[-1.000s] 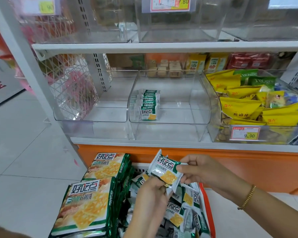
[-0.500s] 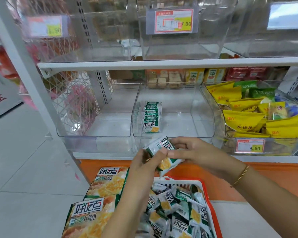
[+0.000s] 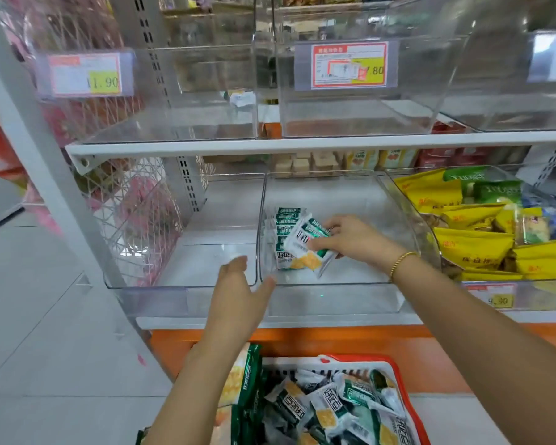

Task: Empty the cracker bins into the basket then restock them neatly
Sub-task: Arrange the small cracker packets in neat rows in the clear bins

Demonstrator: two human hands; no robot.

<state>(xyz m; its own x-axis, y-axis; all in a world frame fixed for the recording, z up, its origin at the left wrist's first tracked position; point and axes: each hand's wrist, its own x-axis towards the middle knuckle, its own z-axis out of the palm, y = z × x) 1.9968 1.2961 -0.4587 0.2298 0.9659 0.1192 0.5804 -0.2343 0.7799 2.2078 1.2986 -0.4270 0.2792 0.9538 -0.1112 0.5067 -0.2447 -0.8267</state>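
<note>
Cracker packet (image 3: 307, 263): inside the middle clear bin (image 3: 334, 300), tilted, green end up and away, beside the standing packet row (image 3: 285, 224).
Right hand (image 3: 350, 242): reaches into the bin, pinching the packet.
Left hand (image 3: 238, 293): fingers straight, empty, at the bin's front.
Unclear: possibly two packets held; basket (image 3: 360, 364) cut off below.

Above the white shelf board (image 3: 302, 144), left tag (image 3: 85, 75) ends 1.90, middle tag (image 3: 349, 64) says 7.80. Below it, lower tag (image 3: 491, 297) reads 9.90, cracker packets (image 3: 331, 406) say 好吃点.
</note>
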